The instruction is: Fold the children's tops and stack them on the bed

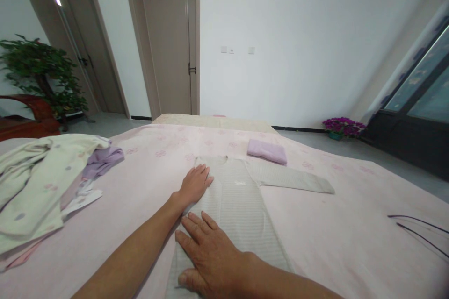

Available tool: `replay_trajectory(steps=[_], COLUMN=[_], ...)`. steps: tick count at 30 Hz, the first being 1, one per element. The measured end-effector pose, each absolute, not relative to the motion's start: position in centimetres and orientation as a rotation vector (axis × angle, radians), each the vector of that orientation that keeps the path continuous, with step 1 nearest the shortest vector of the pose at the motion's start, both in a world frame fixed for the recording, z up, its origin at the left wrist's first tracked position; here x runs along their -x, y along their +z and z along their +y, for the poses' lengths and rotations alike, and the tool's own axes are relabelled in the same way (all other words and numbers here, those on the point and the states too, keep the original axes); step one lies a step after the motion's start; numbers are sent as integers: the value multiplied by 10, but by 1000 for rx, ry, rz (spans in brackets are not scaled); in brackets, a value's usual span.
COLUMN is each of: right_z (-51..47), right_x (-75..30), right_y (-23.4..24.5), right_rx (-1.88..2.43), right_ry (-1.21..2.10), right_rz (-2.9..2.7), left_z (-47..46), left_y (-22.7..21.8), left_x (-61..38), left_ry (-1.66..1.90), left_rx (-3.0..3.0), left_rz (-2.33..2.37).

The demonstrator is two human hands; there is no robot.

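Both hands are laid flat and open on the shirt (238, 205), nothing grasped: the left hand (194, 184) near the collar (213, 159), the right hand (210, 254) lower down. The shirt is spread on the bed (351, 224), its long axis pointed away from the camera, collar farthest, one sleeve (294, 180) stretched rightward.

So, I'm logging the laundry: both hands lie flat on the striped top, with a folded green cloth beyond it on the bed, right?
No: the head view shows the folded cloth is lilac, not green. The left hand and right hand do lie flat on the striped top on the bed.
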State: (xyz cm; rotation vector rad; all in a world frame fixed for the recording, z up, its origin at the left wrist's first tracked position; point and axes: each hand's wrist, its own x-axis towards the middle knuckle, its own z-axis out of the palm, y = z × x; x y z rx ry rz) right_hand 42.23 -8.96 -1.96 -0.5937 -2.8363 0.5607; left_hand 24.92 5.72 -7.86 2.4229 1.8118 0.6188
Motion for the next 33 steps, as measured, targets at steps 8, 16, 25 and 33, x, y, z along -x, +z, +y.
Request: replay_trajectory(steps=[8,16,25,33], right_z=[-90,-90,-89,-87], right_x=[-421,-421,-421,-421], right_y=[-18,-20,-26,-32], right_rx=[607,611,584,631], right_ry=[614,582,411,477], right_rz=[-2825,-2848,-2869,-2725], left_z=[51,69,93,89], left_y=[-75,-72,-78,-89], left_x=[-255,-251,-245,-242], left_ry=[386,391,274,680], left_rx=[-2325,-2243,-2177,-2234], left_rz=[1889,1903,2054,2086])
